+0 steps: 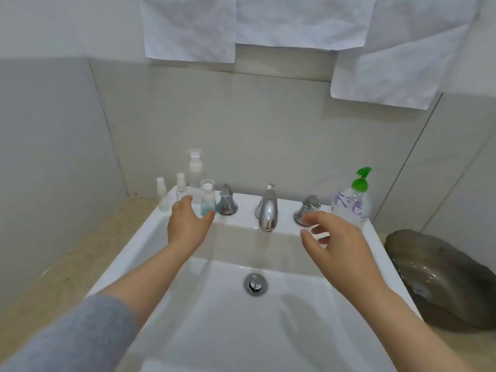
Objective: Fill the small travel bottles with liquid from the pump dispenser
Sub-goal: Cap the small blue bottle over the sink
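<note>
A grey sleeve (67, 339) reaches over the white sink (295, 331). The green-topped pump dispenser (351, 202) stands back right, its purple label too blurred to read. Clear travel bottles (161, 196) stand back left, and one bottle (208, 200) holds some blue liquid. The left hand (188, 224) is spread, with its thumb at that bottle's foot. The right hand (335, 237) hovers loose and empty.

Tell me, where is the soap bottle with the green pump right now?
In the head view, the soap bottle stands at the back right corner of the sink, just right of the right tap handle and beyond the right hand.
</note>
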The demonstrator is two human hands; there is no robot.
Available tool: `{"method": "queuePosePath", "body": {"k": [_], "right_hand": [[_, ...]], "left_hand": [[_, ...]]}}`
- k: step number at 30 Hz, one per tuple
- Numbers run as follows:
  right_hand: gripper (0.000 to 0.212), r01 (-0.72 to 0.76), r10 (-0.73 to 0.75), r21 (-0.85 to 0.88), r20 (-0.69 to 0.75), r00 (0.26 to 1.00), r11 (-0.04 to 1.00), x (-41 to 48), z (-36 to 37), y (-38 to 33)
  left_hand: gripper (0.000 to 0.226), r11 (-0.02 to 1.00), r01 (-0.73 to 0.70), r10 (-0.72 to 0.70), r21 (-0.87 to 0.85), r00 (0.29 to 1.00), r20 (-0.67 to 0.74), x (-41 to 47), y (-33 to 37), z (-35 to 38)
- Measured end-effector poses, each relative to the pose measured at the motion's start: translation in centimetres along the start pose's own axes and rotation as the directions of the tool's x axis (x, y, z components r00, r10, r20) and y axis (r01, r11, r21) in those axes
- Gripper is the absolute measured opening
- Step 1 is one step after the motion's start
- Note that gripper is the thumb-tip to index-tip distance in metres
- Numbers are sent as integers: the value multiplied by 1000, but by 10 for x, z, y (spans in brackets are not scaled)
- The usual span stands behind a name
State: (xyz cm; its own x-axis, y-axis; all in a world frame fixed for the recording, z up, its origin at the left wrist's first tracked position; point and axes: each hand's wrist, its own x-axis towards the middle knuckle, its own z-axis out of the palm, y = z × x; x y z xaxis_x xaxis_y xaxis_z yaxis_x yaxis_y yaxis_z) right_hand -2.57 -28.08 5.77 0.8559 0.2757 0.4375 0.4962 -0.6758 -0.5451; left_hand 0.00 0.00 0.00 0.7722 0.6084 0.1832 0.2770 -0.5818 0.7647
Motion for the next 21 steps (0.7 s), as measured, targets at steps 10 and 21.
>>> {"method": "queuePosePath", "body": {"k": [10, 21], "right_hand": [[24, -17, 17, -7, -8, 1000, 1000, 5, -1, 14], [19, -169, 165, 77, 66, 984, 982, -52, -1, 46]], "left_hand": [[35, 999, 37, -37, 39, 999, -22, 30, 2, 24], [18, 978, -54, 58, -202, 998, 14, -77, -6, 11]]}}
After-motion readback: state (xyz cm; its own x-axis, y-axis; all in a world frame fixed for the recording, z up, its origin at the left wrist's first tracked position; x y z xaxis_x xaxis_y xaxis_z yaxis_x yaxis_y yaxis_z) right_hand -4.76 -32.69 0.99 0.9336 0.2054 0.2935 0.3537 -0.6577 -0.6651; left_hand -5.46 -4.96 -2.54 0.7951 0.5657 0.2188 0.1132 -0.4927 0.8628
